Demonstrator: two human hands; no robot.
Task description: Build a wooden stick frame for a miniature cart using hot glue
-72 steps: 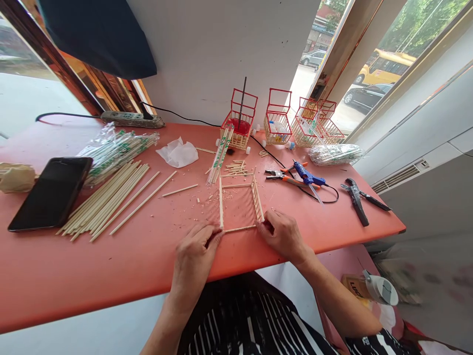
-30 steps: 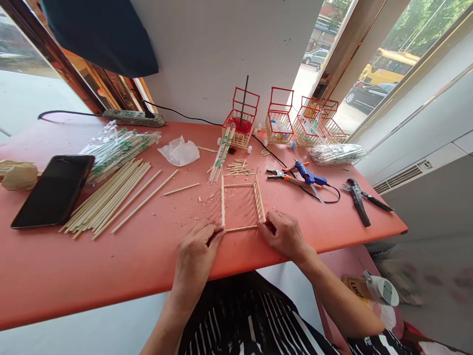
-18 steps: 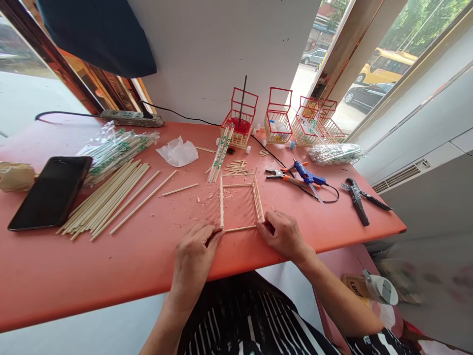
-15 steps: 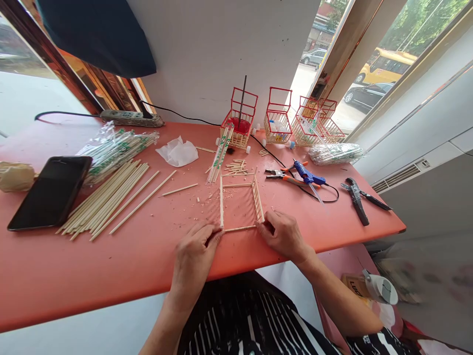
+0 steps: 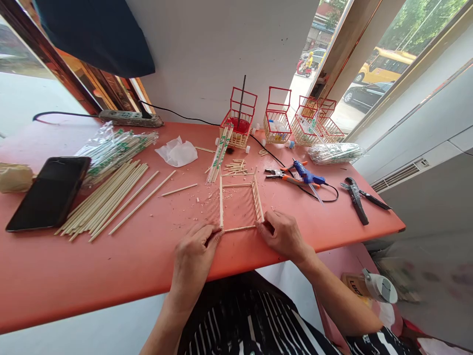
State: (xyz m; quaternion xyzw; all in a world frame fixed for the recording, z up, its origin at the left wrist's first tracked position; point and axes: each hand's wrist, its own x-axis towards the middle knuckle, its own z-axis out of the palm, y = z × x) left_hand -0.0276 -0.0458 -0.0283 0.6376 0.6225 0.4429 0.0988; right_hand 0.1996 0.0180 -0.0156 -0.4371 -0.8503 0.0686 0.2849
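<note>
A small frame of thin wooden sticks [image 5: 238, 229] stands on the table near its front edge, with short sticks ranged along its right side. My left hand [image 5: 195, 244] pinches the near left corner between thumb and fingers. At the near right corner, my right hand [image 5: 280, 231] grips the frame in the same way, its fingertips partly hidden behind the thumb. Just beyond the frame lie a pile of short cut sticks [image 5: 236, 167] and several paper-wrapped chopsticks [image 5: 220, 153].
Loose chopsticks [image 5: 107, 202], a phone [image 5: 50, 192] and a wrapped bundle [image 5: 114, 150] lie left. Small stick carts with red rims [image 5: 238, 125] line the wall. Orange-handled pliers [image 5: 277, 174], a blue glue gun [image 5: 308, 175] with its cord, and black pliers [image 5: 358, 199] lie right.
Both hands and the stick frame stay in place. The view has shifted very slightly, and a rider on a red scooter now shows through the window.
</note>
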